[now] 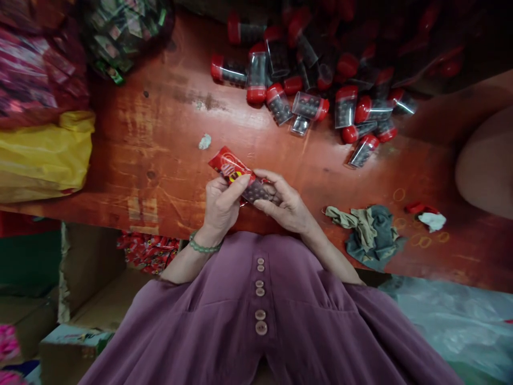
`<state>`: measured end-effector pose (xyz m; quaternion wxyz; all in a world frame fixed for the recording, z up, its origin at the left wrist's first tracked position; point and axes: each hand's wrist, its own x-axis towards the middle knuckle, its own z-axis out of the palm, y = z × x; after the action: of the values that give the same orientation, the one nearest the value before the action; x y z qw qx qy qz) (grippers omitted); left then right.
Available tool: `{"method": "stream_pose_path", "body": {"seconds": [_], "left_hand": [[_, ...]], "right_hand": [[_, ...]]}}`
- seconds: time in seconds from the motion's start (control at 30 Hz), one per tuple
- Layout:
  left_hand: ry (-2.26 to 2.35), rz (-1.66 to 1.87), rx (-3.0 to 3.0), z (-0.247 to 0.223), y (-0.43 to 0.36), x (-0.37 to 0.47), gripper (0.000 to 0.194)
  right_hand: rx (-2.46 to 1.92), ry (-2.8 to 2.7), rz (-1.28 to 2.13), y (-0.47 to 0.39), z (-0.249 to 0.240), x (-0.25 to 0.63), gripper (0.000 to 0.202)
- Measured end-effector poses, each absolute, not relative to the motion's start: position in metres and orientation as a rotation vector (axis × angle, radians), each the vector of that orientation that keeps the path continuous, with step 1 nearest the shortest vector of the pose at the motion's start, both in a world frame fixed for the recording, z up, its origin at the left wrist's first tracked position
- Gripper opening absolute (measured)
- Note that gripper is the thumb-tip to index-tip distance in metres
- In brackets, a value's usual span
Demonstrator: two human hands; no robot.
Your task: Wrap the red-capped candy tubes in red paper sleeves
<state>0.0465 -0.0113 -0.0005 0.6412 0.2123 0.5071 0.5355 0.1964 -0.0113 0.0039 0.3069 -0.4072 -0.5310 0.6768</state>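
A red printed packet (229, 163) slants between my two hands just above the table's near edge. Dark round balls (256, 192) show through clear plastic at its lower right end; whether that is a tube inside the wrapper or part of the packet, I cannot tell. My left hand (223, 206) pinches its middle, thumb on top. My right hand (287, 205) has its fingers and thumb around the clear end. Further back lie many clear tubes with red caps, such as this tube (311, 106), holding dark balls.
On the wooden table (172, 149), crumpled cloth-like pieces (372, 232), yellow rings (420, 240) and a white scrap (432, 221) lie at right. Left are a yellow bag (44, 155) and a bag of green packets (120, 32). Below, red packets (150, 251) fill part of a cardboard box (92, 267).
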Motion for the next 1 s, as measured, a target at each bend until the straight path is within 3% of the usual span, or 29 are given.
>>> {"method": "stream_pose_path", "body": {"seconds": [0.3,0.5,0.73,1.0], "left_hand": [[1.108,1.180,0.471,-0.006,-0.010,0.039,0.041],[1.168,1.326,0.383,-0.004,-0.016,0.050,0.040],[1.140,1.161,0.477,-0.003,-0.019,0.050,0.040],[1.212,1.254,0.368,0.001,-0.022,0.040,0.038]], "right_hand": [[-1.096,-1.348,1.760,-0.008,-0.002,0.191,0.041],[-1.077,-1.336,1.650,-0.013,-0.011,0.181,0.040],[-1.003,-1.157,1.786,-0.011,-0.015,0.174,0.040],[-1.068,-1.266,1.662,-0.014,-0.025,0.163,0.040]]}}
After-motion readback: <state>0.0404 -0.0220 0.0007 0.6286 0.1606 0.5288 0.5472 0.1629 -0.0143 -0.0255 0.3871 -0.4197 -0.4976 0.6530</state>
